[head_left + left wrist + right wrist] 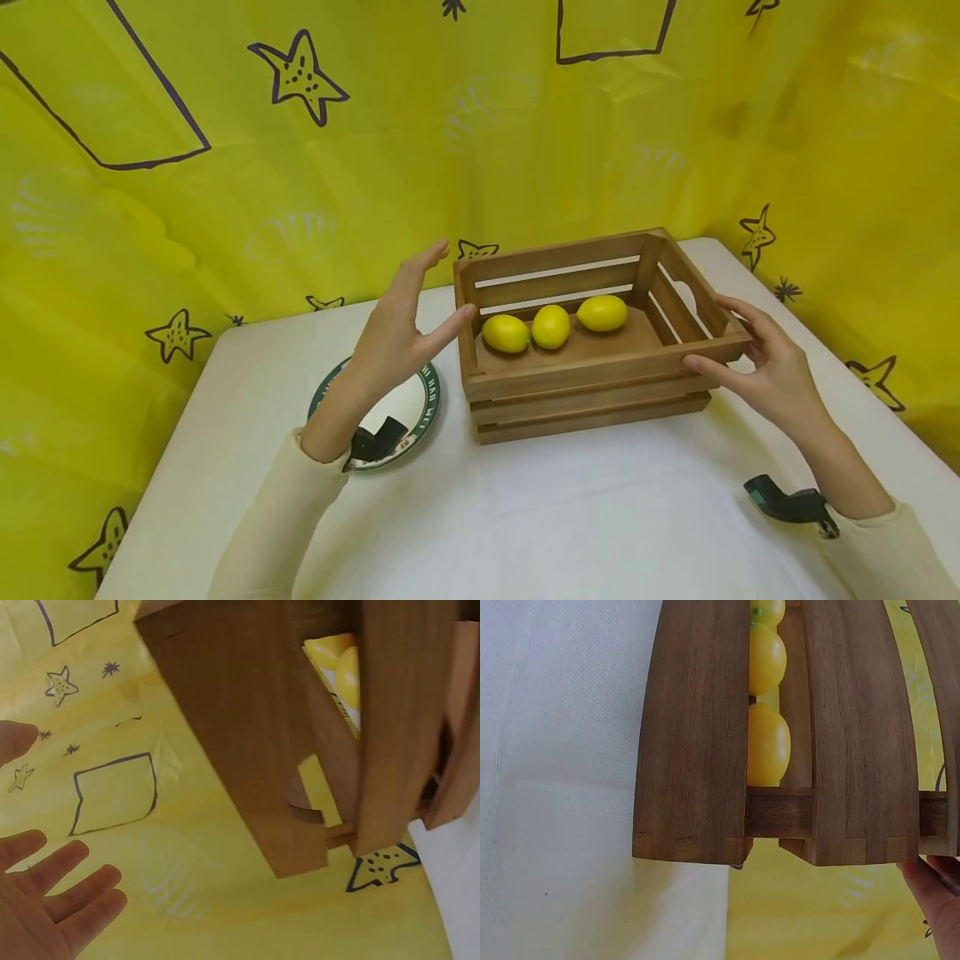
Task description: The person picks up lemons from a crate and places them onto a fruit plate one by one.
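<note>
A plate (423,412) is sitting near the left edge of the table (570,517), partly under the left hand (397,329), whose fingers are stretching out straight with the thumb touching the crate (592,379). The crate is sitting toward the back of the table, holding three lemons (551,326). The right hand (772,371) is touching the crate's right front corner with open fingers.

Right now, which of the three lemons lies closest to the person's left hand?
The leftmost lemon, by the crate's left wall, beside the left hand.
</note>
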The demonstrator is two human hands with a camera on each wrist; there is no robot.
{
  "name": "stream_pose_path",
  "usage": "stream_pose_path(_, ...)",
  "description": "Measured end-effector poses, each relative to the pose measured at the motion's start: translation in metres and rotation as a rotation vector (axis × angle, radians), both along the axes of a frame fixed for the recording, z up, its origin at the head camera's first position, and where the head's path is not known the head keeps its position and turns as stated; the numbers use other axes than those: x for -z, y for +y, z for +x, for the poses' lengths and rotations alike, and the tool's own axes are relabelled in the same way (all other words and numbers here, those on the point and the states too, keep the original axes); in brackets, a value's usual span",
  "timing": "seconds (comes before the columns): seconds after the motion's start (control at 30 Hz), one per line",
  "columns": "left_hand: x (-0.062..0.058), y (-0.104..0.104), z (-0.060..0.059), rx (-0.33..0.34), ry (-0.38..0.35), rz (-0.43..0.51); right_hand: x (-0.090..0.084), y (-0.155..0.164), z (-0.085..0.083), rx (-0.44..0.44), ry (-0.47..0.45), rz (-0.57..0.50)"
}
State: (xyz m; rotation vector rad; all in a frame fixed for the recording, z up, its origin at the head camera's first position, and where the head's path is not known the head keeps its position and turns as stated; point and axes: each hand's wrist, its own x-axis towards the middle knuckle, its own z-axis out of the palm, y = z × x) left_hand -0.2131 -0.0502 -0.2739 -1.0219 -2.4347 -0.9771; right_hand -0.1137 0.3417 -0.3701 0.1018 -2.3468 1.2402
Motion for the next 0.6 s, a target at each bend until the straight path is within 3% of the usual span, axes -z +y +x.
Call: stream_pose_path(0.6, -0.028, 0.047, -0.022, 0.199, -0.074, 0.171, 0.003, 0.003, 0.001, -0.034, 0.007, -0.029)
